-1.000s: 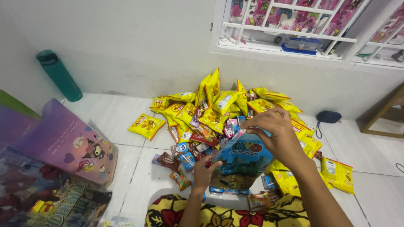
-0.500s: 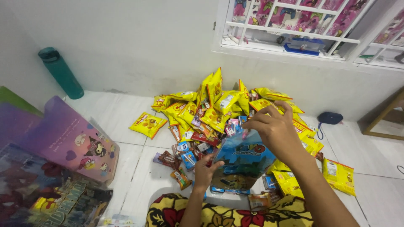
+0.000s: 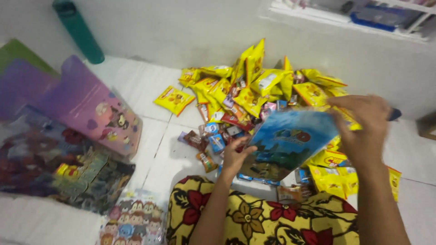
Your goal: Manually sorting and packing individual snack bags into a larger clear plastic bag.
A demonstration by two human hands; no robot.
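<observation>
- A blue printed bag (image 3: 287,144) is held up over the floor, near the middle of the scene, above the lap's floral cloth (image 3: 268,218).
- Its lower left edge is gripped by the left hand (image 3: 236,156); its top right corner is pinched by the right hand (image 3: 363,120).
- The step in hand seems to be opening the bag; a steady 2-handed grip is called for next.
- Behind it, a heap of yellow snack packets (image 3: 254,86) is piled against the wall.
- Purple printed bags (image 3: 86,106) are stacked at the left, with a green bottle (image 3: 77,29) far left.
</observation>
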